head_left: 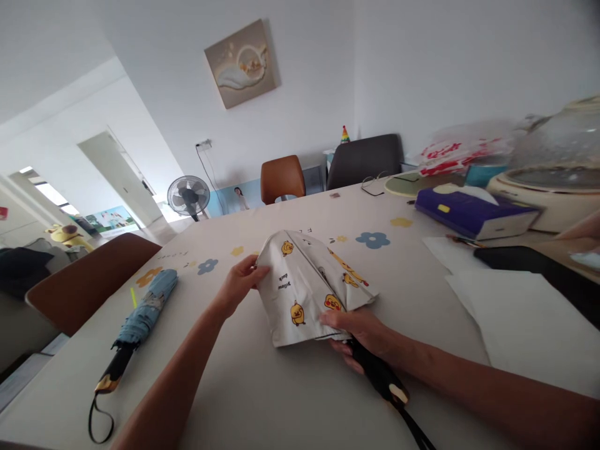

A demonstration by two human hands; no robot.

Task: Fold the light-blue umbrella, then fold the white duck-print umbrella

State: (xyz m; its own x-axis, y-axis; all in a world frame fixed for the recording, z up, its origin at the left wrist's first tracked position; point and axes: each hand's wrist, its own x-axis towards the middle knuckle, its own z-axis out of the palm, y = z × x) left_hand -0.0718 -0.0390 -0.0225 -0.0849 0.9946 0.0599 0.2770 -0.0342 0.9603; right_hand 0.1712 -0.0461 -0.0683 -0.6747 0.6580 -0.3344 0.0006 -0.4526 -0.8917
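A white umbrella printed with yellow ducks lies partly folded in front of me, its panels loose. Its black handle points toward me at the lower right, with a gold-coloured end and a dark strap. My left hand pinches the canopy's left edge between thumb and fingers. Near the base of the handle, my right hand is closed on the umbrella, thumb on top of the fabric and fingers underneath. To the left, a rolled blue umbrella with a black handle rests on the table.
The pale table has printed flowers. On its right are white paper sheets, a dark flat object, a purple tissue box, glasses and a cream appliance. Chairs stand beyond the far edge; a brown chair is at left.
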